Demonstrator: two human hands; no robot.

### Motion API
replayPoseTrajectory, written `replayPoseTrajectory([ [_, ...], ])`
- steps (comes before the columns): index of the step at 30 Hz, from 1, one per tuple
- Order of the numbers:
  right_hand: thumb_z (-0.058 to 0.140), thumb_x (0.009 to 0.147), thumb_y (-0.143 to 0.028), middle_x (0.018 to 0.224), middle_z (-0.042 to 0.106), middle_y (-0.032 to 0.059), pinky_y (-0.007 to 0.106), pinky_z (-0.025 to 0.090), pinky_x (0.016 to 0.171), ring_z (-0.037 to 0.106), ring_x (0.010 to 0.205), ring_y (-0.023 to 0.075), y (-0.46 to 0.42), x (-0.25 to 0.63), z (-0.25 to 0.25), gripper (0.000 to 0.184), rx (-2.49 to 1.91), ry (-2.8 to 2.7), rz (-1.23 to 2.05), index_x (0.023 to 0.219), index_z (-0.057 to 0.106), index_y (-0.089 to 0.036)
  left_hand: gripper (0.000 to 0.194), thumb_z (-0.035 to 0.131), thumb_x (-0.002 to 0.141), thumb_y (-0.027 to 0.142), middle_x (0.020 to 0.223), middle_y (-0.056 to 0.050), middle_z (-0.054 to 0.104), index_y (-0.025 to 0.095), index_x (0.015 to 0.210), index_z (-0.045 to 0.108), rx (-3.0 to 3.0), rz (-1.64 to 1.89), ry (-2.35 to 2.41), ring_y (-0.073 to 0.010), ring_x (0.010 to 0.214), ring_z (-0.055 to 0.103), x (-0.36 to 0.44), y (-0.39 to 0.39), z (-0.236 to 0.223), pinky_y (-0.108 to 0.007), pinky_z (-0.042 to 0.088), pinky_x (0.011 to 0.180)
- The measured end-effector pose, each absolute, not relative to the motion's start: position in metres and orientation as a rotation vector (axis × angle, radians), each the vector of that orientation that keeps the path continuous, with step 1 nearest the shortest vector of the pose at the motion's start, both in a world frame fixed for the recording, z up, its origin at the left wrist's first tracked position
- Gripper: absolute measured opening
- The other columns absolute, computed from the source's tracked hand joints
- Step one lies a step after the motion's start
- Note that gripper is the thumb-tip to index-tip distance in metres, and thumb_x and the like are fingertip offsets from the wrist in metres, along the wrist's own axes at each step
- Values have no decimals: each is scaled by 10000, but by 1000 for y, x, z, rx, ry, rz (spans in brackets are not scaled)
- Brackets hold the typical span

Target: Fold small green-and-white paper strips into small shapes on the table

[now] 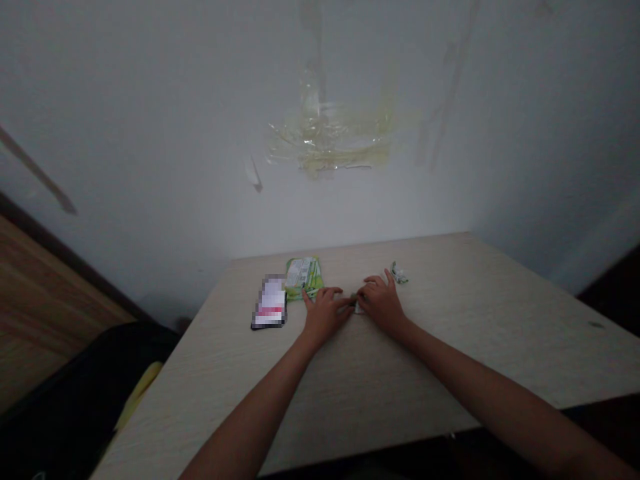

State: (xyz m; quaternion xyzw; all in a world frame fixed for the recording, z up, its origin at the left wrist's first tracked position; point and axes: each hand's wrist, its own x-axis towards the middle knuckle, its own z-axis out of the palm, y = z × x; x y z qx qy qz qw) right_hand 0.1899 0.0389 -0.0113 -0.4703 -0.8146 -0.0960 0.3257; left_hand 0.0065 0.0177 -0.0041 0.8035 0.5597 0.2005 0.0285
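Observation:
My left hand [326, 316] and my right hand [383, 303] meet low over the middle of the table. Between their fingertips is a small pale piece with a dark edge [358, 308], mostly covered by the fingers. Both hands look closed in a pinch on it, the left one with its thumb-side fingers partly hidden. A green and white packet [304, 272] lies flat just beyond my left hand. Behind the right fingers rests a small crumpled white and green wrapper [399, 273].
A phone [271, 301] with a blurred-out screen lies left of the packet. The pale wooden table [450, 320] backs onto a grey wall [200, 133] with peeling clear tape [340, 143]. Dark fabric [75, 393] and a yellow item [140, 393] are at the lower left.

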Motion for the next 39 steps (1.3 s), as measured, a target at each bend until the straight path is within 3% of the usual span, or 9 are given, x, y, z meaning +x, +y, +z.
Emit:
replayPoseTrajectory([
  [12, 577, 872, -197, 869, 731, 36, 569, 104, 1138, 587, 1046, 228, 43, 191, -15, 111, -1240, -2095, -160, 842, 683, -213, 309, 562, 873, 499, 1331, 12, 540, 523, 1179, 602, 2479, 577, 1763, -282, 1263, 415, 8, 17, -4, -760, -26, 1056],
  [29, 645, 838, -246, 899, 730, 26, 561, 136, 1120, 561, 1092, 235, 43, 197, -15, 78, -1231, -2144, -95, 842, 723, -251, 265, 579, 855, 509, 1318, 14, 578, 461, 1099, 670, 2459, 655, 1846, -304, 1283, 401, 9, 13, 0, -729, -13, 1088],
  [35, 658, 838, -275, 937, 710, 24, 536, 192, 1095, 549, 1104, 234, 46, 202, -15, 78, -1220, -2180, 44, 841, 736, -276, 298, 618, 827, 511, 1330, -23, 571, 389, 1089, 690, 2458, 695, 1871, -314, 1294, 399, 6, 16, -4, -715, 12, 1106],
  [39, 647, 849, -286, 935, 702, 31, 461, 285, 1049, 568, 1064, 219, 53, 205, -20, 97, -1201, -2191, 92, 835, 739, -259, 374, 609, 838, 509, 1355, -17, 545, 454, 1208, 605, 2447, 709, 1836, -297, 1293, 406, 5, 16, -5, -748, 18, 1077],
])
